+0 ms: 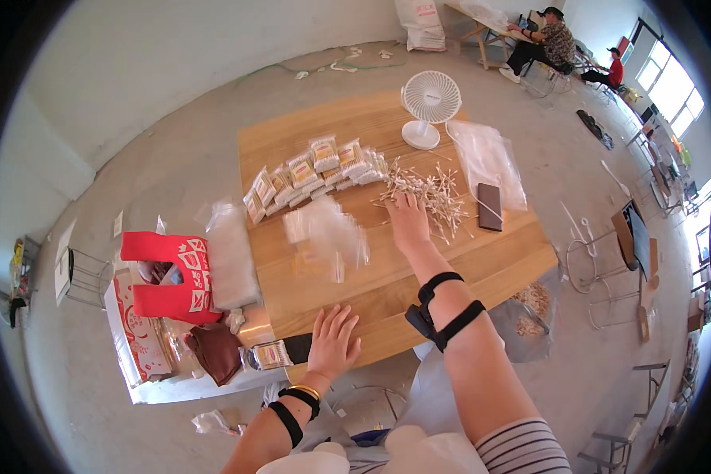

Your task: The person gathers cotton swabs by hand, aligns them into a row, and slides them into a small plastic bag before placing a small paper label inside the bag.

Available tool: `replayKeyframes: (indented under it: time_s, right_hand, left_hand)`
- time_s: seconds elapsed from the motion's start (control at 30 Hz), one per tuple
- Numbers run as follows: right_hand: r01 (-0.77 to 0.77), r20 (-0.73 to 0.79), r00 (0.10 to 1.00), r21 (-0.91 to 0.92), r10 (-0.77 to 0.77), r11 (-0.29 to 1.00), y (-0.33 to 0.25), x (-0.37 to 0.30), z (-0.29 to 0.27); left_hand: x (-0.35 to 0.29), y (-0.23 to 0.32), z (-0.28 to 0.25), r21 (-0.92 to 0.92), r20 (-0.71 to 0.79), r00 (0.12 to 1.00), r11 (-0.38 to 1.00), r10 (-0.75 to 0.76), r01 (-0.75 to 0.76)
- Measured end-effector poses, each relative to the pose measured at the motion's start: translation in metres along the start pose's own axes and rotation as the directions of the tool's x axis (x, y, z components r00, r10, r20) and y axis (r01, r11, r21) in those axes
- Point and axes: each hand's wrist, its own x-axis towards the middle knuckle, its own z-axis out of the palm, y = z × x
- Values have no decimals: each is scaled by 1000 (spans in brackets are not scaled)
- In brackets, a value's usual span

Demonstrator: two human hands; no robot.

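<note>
While the right hand [408, 217] has its fingertips at the near edge of the cotton swab pile [438, 193], whether it pinches any I cannot tell. The left hand [334, 338], fingers loosely spread and holding nothing, rests at the wooden table's [482, 265] near edge. Swab packets [302, 170] lie left of the pile.
</note>
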Motion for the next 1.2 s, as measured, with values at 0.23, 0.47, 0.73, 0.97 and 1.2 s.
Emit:
replayKeyframes:
  time_s: [0.23,0.47,0.73,0.97,1.2]
  right_hand:
    - [35,125,992,-17,-33,999,17,-10,2]
    - [75,87,992,196,-93,978,4,-88,-20]
    - [-9,36,999,667,-21,745,-49,-143,-50]
    - [-197,-37,972,416,233,888,-3,-99,-35]
    - [-97,144,989,412,40,906,9,-70,-21]
  left_hand:
    - [2,3,-3,3,11,1000,1000,-4,4]
    - [2,3,-1,8,10,1000,1000,-9,9]
    - [3,2,1,23,4,1000,1000,-2,2]
    - [2,3,0,29,-13,1000,1000,4,-4]
    - [1,5,0,19,4,1000,1000,-16,16]
